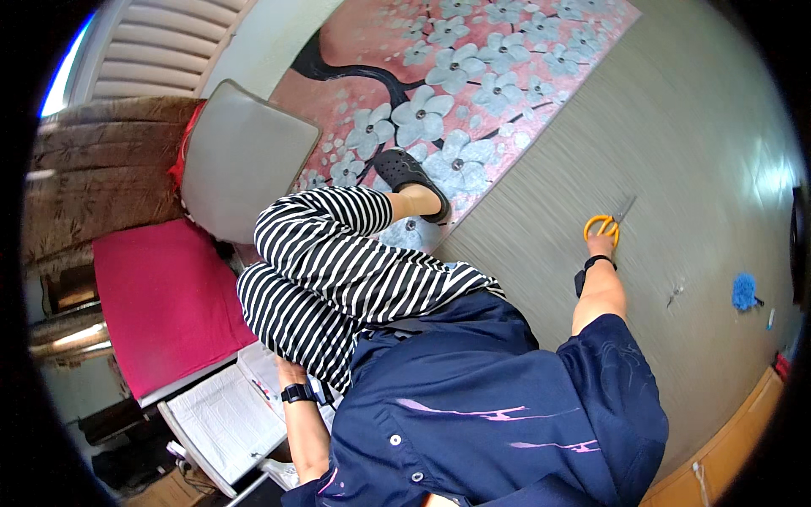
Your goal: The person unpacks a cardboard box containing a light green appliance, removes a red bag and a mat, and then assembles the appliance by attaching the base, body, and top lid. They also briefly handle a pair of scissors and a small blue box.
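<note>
Orange-handled scissors (617, 221) sit out to the right, above the grey floor (524, 211). Right hand (601, 245) is curled around the handle loops; blades point away from the fingers, long axis roughly carrying on the forearm's line, angled up and right. Left hand (290, 372) is well apart, at the pulled-out drawer (194, 454), partly behind the striped trouser leg (296, 313); can't tell its grip.

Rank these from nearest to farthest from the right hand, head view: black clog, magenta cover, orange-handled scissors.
From the right hand:
1. Orange-handled scissors: in its grip.
2. Black clog: to its left, higher in the picture.
3. Magenta cover: much farther left.
</note>
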Demonstrator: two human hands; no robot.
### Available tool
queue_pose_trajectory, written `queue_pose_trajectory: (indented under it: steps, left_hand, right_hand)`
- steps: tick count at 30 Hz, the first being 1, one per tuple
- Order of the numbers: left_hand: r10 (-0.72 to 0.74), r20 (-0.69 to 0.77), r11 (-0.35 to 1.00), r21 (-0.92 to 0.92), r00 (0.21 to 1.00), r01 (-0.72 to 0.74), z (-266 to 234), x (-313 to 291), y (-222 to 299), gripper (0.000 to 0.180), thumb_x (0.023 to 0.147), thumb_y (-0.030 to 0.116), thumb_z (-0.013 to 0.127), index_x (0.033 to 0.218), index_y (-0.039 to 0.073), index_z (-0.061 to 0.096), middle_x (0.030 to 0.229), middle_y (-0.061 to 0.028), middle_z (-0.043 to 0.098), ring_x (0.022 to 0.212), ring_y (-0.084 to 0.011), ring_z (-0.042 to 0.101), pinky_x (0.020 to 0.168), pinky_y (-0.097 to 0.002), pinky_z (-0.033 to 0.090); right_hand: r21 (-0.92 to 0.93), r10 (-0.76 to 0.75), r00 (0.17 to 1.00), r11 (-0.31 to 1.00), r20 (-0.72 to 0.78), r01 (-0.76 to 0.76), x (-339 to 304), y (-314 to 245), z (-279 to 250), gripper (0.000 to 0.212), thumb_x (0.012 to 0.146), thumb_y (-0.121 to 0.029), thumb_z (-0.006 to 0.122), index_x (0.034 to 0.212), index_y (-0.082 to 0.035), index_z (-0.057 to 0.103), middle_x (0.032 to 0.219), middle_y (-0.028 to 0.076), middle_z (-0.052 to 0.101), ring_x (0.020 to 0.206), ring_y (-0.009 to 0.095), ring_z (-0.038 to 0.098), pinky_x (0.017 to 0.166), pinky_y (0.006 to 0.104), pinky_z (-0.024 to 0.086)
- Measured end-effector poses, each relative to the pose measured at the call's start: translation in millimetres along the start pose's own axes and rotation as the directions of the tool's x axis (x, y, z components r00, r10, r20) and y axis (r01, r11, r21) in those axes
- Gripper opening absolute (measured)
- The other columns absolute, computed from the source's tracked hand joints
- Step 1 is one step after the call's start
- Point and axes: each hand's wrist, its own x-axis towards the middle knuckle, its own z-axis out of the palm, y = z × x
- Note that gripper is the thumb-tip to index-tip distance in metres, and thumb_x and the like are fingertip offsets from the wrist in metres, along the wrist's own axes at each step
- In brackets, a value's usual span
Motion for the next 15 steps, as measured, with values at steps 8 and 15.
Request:
queue_pose_trajectory:
  steps: [8,15]
  left_hand:
    - [0.165,0.077,0.986,-0.042,0.983,-0.162,4,-17,-11,0.053,0.092,0.039,0.043,0.135,0.007,0.042,0.139,-0.0087,0.042,0.129,-0.0258,0.037,0.108,-0.0430,0.029]
    - [0.287,0.350,0.821,0.389,0.891,-0.418,-38,18,-37,0.057,0.093,0.045,0.036,0.140,0.011,0.034,0.143,-0.0076,0.036,0.131,-0.0257,0.032,0.106,-0.0436,0.029]
  right_hand:
    - [0.623,0.096,0.941,0.727,0.325,-0.289,26,-9,39,0.013,0.082,-0.019,0.059,0.084,-0.010,0.050,0.071,0.004,0.048,0.053,0.016,0.044,0.044,0.0289,0.038]
    - [0.858,-0.375,0.781,0.333,0.500,-0.390,21,-81,19,0.009,0.091,-0.017,0.050,0.084,-0.012,0.052,0.069,0.000,0.050,0.053,0.011,0.045,0.047,0.0226,0.040]
